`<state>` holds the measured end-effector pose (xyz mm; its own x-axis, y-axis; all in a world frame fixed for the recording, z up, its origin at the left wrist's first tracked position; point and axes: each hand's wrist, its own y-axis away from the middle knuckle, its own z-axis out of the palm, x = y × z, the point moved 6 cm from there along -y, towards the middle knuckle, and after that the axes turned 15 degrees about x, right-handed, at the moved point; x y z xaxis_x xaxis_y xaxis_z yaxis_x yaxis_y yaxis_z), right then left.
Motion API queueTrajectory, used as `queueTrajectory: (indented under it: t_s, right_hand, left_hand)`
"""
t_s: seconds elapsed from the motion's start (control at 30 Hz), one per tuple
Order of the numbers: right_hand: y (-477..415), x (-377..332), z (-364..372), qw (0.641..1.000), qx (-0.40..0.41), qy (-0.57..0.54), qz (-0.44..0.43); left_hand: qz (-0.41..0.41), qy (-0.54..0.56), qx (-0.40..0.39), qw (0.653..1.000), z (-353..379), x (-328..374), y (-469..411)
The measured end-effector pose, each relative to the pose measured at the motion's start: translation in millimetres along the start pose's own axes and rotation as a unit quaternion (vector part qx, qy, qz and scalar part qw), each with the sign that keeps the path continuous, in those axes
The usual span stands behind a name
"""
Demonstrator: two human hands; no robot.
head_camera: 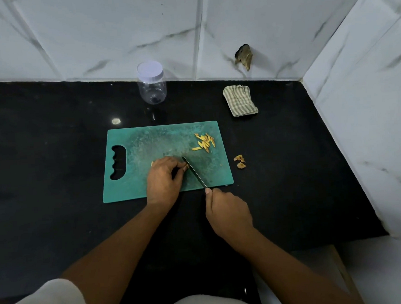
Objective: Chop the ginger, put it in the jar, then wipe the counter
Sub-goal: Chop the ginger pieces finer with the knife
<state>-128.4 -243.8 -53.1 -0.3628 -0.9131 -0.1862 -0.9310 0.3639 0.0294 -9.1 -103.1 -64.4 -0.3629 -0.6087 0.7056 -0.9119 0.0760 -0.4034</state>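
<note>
A green cutting board lies on the black counter. My left hand holds a ginger piece down on the board with curled fingertips; most of that piece is hidden. My right hand grips the handle of a knife, whose blade lies right beside my left fingertips. Several yellow ginger slivers sit near the board's far right corner. A clear plastic jar with a white lid stands by the back wall. A striped cloth lies at the back right.
Some ginger scraps lie on the counter just right of the board. White marble tile walls close the back and right side. A dark broken patch marks the back wall. The counter's front edge runs near my body.
</note>
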Motion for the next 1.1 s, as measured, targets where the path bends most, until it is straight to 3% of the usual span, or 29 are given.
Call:
queueTrajectory:
  t_s: [0.33, 0.7, 0.87, 1.1]
  right_hand:
    - [-0.7, -4.6, -1.4, 0.999, -0.003, 0.024, -0.031]
    - [5.6, 0.3, -1.8, 0.999, -0.042, 0.001, -0.005]
    - [-16.2, -14.6, -5.2, 1.000, 0.001, 0.004, -0.019]
    - [-5.3, 15.0, 0.1, 0.999, -0.028, -0.025, 0.014]
  left_hand:
    - [0.002, -0.009, -0.014, 1.000, 3.4, -3.8, 0.1]
    - [-0.007, -0.011, -0.019, 1.000, 4.1, -4.0, 0.1]
    - [-0.013, -0.013, -0.015, 1.000, 5.4, -6.5, -0.6]
    - [-0.019, -0.004, -0.013, 1.000, 4.2, -4.8, 0.7]
